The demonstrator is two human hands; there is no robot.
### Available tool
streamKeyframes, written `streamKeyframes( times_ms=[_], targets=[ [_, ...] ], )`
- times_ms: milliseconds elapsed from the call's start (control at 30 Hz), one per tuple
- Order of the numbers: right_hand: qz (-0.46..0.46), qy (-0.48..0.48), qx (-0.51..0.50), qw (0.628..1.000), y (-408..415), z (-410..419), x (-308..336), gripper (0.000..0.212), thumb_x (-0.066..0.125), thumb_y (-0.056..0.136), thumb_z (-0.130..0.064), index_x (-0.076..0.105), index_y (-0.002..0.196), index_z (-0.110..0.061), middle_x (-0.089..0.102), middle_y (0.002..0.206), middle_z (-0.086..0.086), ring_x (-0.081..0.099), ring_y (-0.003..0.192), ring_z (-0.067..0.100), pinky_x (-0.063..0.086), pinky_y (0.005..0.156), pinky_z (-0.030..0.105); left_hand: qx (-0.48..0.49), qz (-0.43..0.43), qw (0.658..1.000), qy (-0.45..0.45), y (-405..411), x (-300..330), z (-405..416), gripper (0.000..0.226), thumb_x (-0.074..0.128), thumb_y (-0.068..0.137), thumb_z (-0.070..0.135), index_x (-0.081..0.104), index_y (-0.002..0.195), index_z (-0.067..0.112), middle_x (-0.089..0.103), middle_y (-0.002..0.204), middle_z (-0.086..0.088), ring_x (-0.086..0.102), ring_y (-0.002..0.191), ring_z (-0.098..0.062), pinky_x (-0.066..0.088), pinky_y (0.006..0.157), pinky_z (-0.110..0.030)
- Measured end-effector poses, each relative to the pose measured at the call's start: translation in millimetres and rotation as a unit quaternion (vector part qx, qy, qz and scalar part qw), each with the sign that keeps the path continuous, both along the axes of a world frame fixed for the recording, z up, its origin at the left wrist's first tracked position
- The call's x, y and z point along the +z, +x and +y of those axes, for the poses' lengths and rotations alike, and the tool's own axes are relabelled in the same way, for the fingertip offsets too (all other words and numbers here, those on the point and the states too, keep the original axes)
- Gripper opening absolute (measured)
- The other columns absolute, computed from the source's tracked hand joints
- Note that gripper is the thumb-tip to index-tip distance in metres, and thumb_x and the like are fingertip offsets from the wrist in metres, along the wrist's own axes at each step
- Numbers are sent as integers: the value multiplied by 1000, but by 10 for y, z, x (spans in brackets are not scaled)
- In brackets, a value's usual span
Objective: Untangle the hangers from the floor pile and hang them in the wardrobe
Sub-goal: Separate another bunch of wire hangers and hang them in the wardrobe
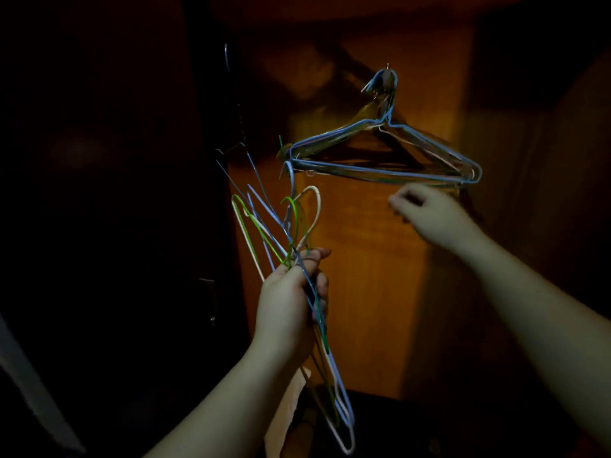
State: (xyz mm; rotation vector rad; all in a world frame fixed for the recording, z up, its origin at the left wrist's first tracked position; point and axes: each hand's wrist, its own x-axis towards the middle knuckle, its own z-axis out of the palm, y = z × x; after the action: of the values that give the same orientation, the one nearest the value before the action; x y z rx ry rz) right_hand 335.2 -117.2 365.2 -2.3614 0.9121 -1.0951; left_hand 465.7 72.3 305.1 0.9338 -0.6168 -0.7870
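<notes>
Two hands (291,292), two hanger bunches (383,153).

The scene is dimly lit throughout. The left half and all four corners are lost in near-black, with little detail recovered. A warm orange glow is seen on the wardrobe panel (363,259), brightest at its centre and fading towards the edges. Dark shadows of the hung hangers (386,150) are cast on the panel behind them. The right hand (429,213) is smeared by motion blur. The held hangers (281,226) are rendered fairly sharp. Both forearms are paler than their surroundings, lit from the camera side. No glare is recorded. Fine grain is noted in the dark areas.
</notes>
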Motion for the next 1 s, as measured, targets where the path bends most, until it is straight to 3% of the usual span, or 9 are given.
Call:
streamKeyframes(
  times_ms=[200,300,433,600,633,700,767,900,1000],
  targets=[
    [27,169,137,976,88,1342,-739,26,56,93,-41,62,77,-22,62,67,-14,56,63,-3,45,66,21,-15,37,998,39,-7,-213,289,20,48,96,11,68,93,13,49,63,0,39,47,-12,31,38,-17],
    [13,245,144,959,79,1729,-1019,34,51,85,-56,64,75,-27,62,66,-14,56,64,0,44,67,24,-20,43,997,69,-55,-314,395,21,50,95,10,69,101,10,67,87,-1,61,54,-14,47,44,-20],
    [-10,299,140,944,28,1956,-1228,27,49,98,-39,65,82,-24,61,66,-18,54,63,-4,40,62,12,-31,55,993,100,-71,-494,475,20,53,94,12,71,104,12,65,98,-5,56,61,-16,44,45,-21],
    [-12,354,161,921,-41,2023,-1367,20,52,98,-27,65,83,-22,65,75,-14,57,73,-1,43,72,17,-30,66,991,116,-85,-721,440,17,60,90,12,75,98,13,70,113,-6,60,115,-26,47,96,-42],
    [-9,359,159,919,-57,2030,-1389,20,53,98,-26,64,83,-22,65,73,-13,56,72,0,43,71,20,-32,58,990,122,-92,-749,428,17,59,91,12,75,98,13,71,109,-5,61,112,-24,49,94,-41],
    [-5,358,138,923,-91,2032,-1410,22,53,99,-24,63,80,-22,63,69,-14,53,67,0,40,69,24,-47,43,989,132,-114,-777,417,19,57,93,11,73,102,12,69,85,3,63,83,-16,51,64,-28],
    [18,326,92,941,-126,2043,-1413,24,53,98,-28,61,76,-24,61,67,-9,51,63,2,38,65,27,-60,35,988,139,-148,-768,429,20,54,94,9,71,106,9,55,60,8,48,53,-10,36,43,-19],
    [80,224,-11,971,-169,2059,-1434,20,51,96,-30,56,77,-28,58,69,2,50,61,9,38,57,31,-81,21,985,154,-176,-835,372,22,53,95,9,67,112,9,39,59,3,31,46,-11,18,43,-20],
    [110,197,-28,974,-158,2045,-1446,11,47,97,-27,55,100,-33,55,69,-5,48,60,5,33,52,22,-104,24,981,160,-213,-880,345,23,53,95,8,67,113,8,41,58,2,29,47,-12,17,48,-24]
  ],
)
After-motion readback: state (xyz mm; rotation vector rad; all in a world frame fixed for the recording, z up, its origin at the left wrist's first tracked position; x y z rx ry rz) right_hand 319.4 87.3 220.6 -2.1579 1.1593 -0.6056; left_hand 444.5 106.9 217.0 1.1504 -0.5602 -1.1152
